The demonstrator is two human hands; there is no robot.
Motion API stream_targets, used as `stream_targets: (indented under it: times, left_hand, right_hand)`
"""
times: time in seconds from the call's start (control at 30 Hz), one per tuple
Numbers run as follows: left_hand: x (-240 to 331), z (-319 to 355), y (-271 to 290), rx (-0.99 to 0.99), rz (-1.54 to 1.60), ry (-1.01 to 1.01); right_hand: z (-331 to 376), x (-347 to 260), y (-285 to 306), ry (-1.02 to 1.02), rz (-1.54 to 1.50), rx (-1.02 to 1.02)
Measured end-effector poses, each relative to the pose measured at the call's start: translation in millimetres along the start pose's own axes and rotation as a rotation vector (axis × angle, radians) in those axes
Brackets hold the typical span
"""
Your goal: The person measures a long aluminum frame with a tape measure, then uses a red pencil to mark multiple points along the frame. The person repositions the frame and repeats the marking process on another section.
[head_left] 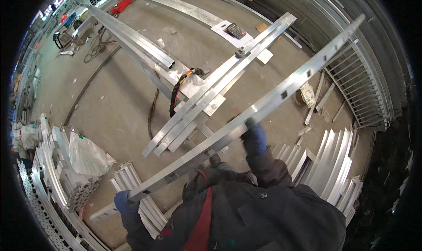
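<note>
A long silver metal tube (266,105) with square holes cut along its side slants across in front of my body, from low left to the upper right. My left hand (125,202), in a blue glove, closes around it near its lower end. Further up, my right hand (255,137), gloved in blue and dark, grips the tube's near side; its fingers are partly hidden and blurred. Beyond the tube, lengths of silver profile (211,90) lie side by side on a support, roughly parallel to it. A small dark metal piece (240,52) sits on them.
A calculator (236,30) rests on white paper (222,30) beyond the profiles. A black-sleeved cable (174,97) hangs beside them. Stacked profiles (327,163) stand at right, below a barred metal frame (356,82). More metal parts (57,163) and a white bag (88,156) are at left.
</note>
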State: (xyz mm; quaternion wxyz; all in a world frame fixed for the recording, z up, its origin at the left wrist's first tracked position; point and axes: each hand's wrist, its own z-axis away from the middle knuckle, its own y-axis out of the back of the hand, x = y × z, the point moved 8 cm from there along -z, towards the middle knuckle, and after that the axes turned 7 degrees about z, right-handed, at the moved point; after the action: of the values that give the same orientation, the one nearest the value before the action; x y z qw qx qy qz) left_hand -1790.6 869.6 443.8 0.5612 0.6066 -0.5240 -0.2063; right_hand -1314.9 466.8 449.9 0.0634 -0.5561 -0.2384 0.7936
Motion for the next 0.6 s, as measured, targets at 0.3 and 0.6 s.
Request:
stream_targets:
  times: [0.3,0.6]
  left_hand:
    - [9,-75,-53,-0.034,0.065,-0.062]
    - [305,-191,-127,-0.150,0.242,-0.174]
  right_hand:
    - [-13,-183,92,0.355,-0.225,0.113]
    - [-24,-286,191,0.463,-0.090,0.050]
